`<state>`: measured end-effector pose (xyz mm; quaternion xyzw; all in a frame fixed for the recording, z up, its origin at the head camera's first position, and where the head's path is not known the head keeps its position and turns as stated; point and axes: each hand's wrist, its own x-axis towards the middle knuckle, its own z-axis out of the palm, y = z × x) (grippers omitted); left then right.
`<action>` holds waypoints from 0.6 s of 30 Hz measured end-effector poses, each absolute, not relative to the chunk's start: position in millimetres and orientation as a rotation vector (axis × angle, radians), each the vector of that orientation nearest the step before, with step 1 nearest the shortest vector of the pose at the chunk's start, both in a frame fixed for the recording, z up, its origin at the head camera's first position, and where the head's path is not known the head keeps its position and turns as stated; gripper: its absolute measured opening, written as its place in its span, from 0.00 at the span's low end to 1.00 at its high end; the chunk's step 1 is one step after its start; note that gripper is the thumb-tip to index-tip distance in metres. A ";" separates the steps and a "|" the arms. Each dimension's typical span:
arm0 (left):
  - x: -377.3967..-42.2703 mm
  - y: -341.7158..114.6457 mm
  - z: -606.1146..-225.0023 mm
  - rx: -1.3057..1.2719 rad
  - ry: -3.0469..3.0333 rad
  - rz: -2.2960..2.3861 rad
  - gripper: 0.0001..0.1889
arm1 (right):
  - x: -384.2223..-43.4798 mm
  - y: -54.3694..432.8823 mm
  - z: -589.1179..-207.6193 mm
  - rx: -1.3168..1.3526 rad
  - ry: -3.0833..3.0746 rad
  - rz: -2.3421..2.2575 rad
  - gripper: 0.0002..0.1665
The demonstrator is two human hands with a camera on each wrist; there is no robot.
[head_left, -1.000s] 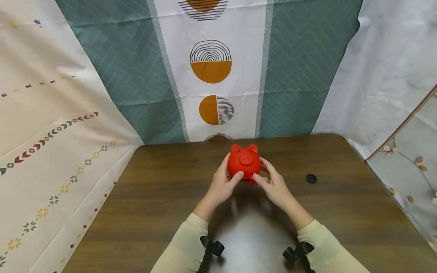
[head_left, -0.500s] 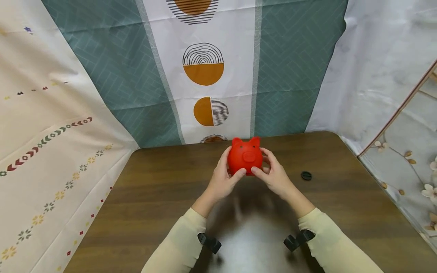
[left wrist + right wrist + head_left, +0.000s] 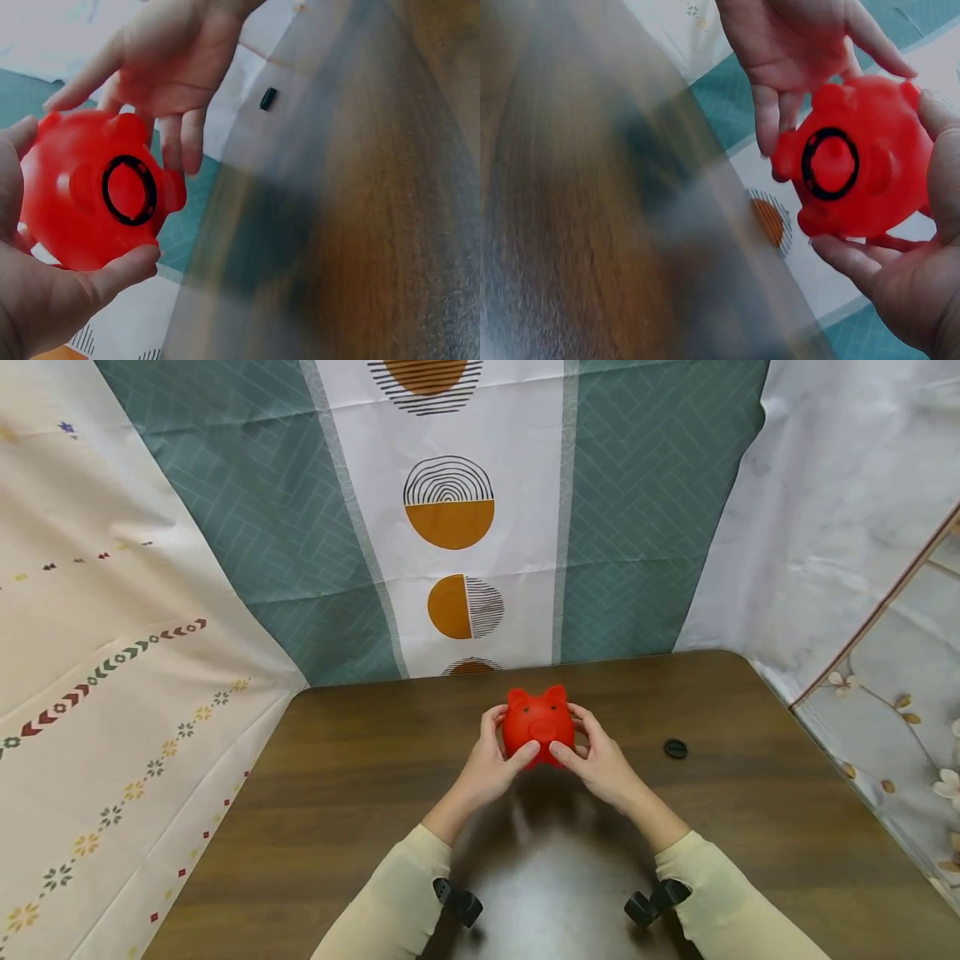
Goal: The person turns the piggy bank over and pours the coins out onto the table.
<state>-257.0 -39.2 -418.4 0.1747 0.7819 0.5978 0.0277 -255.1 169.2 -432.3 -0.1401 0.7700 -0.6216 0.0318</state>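
Observation:
Between both hands sits a red piggy bank (image 3: 538, 720), held above the table with its snout facing me. My left hand (image 3: 487, 767) grips its left side, thumb low on the front. On the opposite side my right hand (image 3: 602, 765) holds it the same way, the two thumbs close together under the snout. The wrist views look at its underside, where a black ring (image 3: 108, 191) surrounds a red middle between stubby feet. To the right of the hands, a small round black plug (image 3: 675, 748) with a bar across it lies on the table.
The brown wooden table (image 3: 360, 827) has a bright glare patch near its front. Behind it hangs a green and white patterned cloth (image 3: 630, 510). Pale cloths line the left and right sides. Each sleeve carries a black wrist camera (image 3: 459, 902).
Both hands raised the piggy bank, then brought it down again, still held between them. The head view has shifted slightly. The black plug stays on the table.

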 end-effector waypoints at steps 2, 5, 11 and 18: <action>-253.3 -36.6 -416.3 0.592 2.423 1.884 0.39 | -251.1 168.3 -427.5 -0.479 2.374 -1.948 0.45; -244.9 -33.7 -407.1 0.731 2.459 1.957 0.41 | -243.3 167.1 -415.9 -0.623 2.375 -2.046 0.45; -235.3 -33.8 -383.9 0.779 2.393 2.023 0.41 | -245.8 165.1 -411.6 -0.683 2.341 -2.081 0.45; -228.7 -38.3 -382.0 0.654 2.381 1.898 0.41 | -244.9 164.6 -421.0 -0.549 2.279 -2.038 0.46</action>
